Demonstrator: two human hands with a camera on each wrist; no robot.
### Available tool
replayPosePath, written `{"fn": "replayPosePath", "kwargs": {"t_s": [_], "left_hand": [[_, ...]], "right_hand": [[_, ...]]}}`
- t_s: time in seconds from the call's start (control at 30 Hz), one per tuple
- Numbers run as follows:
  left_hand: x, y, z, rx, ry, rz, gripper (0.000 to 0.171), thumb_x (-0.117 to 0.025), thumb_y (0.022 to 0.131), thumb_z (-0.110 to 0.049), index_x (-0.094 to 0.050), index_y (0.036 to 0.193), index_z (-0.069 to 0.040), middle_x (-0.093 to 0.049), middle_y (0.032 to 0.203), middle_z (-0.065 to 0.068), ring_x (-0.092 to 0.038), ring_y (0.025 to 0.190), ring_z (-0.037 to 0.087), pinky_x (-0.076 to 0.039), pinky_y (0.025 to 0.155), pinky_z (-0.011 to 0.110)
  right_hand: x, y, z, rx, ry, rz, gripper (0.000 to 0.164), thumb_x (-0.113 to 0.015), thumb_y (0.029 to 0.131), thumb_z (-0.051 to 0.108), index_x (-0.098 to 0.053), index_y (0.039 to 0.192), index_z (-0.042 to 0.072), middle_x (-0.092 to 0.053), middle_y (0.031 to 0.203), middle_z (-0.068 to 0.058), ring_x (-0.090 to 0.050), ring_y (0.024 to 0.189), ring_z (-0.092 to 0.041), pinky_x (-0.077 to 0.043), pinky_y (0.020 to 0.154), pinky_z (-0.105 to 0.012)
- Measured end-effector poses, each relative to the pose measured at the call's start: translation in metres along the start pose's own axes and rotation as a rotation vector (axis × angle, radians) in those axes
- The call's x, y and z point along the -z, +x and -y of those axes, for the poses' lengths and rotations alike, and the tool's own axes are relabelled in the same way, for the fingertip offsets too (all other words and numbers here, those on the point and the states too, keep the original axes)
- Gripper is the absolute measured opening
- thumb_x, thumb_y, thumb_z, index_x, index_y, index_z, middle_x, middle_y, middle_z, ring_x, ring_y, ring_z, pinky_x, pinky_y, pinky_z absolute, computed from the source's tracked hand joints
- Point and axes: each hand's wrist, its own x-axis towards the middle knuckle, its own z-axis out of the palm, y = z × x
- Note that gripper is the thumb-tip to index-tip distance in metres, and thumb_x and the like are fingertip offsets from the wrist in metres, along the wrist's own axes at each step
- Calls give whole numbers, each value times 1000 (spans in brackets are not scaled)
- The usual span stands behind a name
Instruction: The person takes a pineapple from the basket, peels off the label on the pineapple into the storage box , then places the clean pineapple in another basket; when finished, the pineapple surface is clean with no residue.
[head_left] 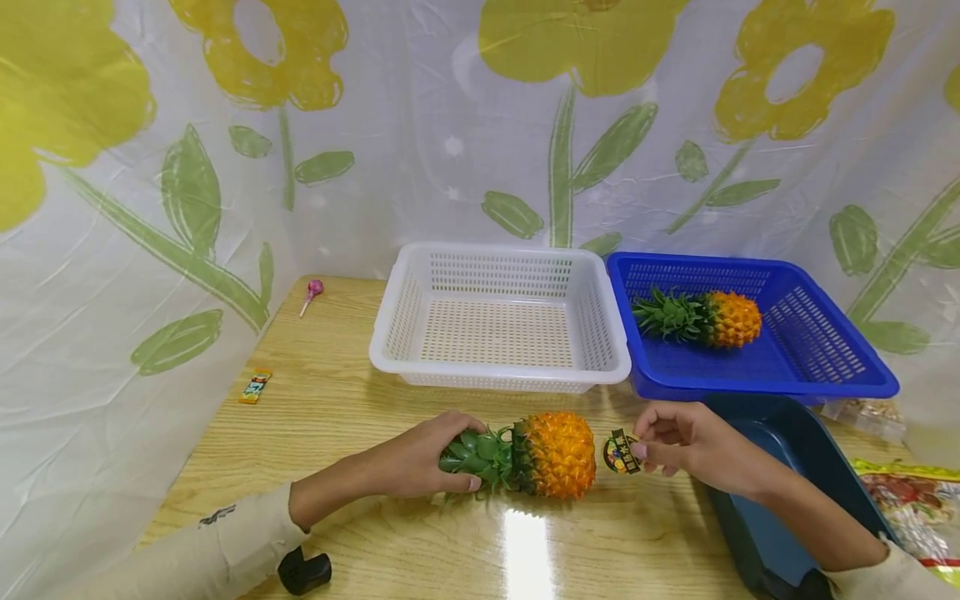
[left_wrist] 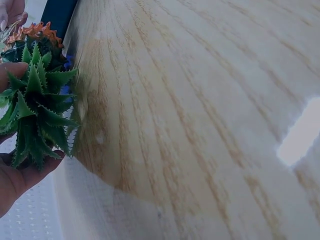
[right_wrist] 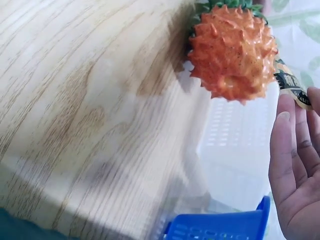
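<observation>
My left hand [head_left: 435, 458] grips the green leaves of a toy pineapple [head_left: 558, 455], which lies on its side with its orange body pointing right. In the left wrist view, thumb and fingers close round the spiky leaf crown [left_wrist: 37, 110]. My right hand [head_left: 693, 446] pinches a round black-and-yellow sticker [head_left: 621, 452] between thumb and fingertips, just right of the pineapple's orange end. The right wrist view shows the sticker [right_wrist: 292, 85] beside the orange body [right_wrist: 232, 55]; whether they touch there I cannot tell.
Behind the hands stand a white basket [head_left: 498, 377] and a blue basket [head_left: 757, 387] with another pineapple [head_left: 697, 318] in it. A dark teal bin [head_left: 780, 500] sits under my right forearm. A lollipop [head_left: 313, 289] and a small wrapped candy [head_left: 256, 387] lie left; a colourful packet [head_left: 918, 508] lies right.
</observation>
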Motion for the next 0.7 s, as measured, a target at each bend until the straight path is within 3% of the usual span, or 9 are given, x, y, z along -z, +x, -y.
{"fn": "replayPosePath", "kwargs": {"t_s": [0.43,0.7], "left_hand": [[-1,0,1,-3,0,-1,60,-75,89,-43,-51,138,-18,-53,130,3,-55,100,13,-50,81,28],[-1,0,0,2,-3,-2,60,-75,89,-43,-51,138,-17,-54,129,3,-55,101,13,-50,82,28]], "right_hand": [[9,-8,-5,-40,-9,-2,22,-60,102,19,-58,109,-2,-67,91,-22,-67,80,-25,-57,68,-38],[19,-16,-10,-85,24,20,22,-59,102,19,-57,111,-2,-67,92,-19,-67,82,-29,-58,71,-39]]}}
